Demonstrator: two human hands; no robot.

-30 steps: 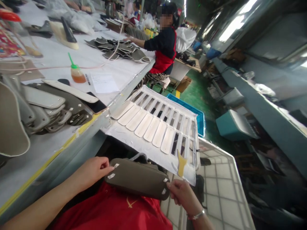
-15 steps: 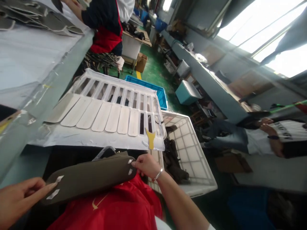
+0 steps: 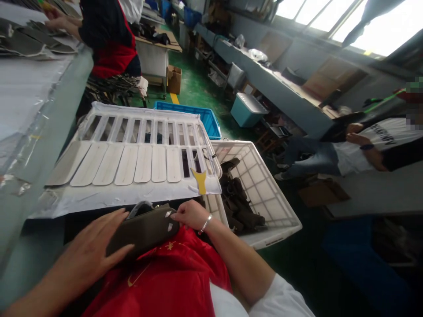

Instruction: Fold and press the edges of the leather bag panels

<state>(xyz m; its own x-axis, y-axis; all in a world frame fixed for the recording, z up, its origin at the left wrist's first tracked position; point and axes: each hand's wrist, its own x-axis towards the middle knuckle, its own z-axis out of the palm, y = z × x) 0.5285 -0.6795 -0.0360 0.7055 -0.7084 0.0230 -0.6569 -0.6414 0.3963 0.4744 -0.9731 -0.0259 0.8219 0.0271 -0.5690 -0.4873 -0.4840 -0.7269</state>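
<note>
above the red apron, the olive bag piece is covered at its left end by the spread left hand, whose grip cannot be told; the right end is pinched by the right hand. light, fairly stiff handling is expected, best taken by the rounded ends.

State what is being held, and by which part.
A dark olive piece, pinched by the right grip at its end with two white tabs. The left grip lies over the other end; whether it holds on cannot be told.
</note>
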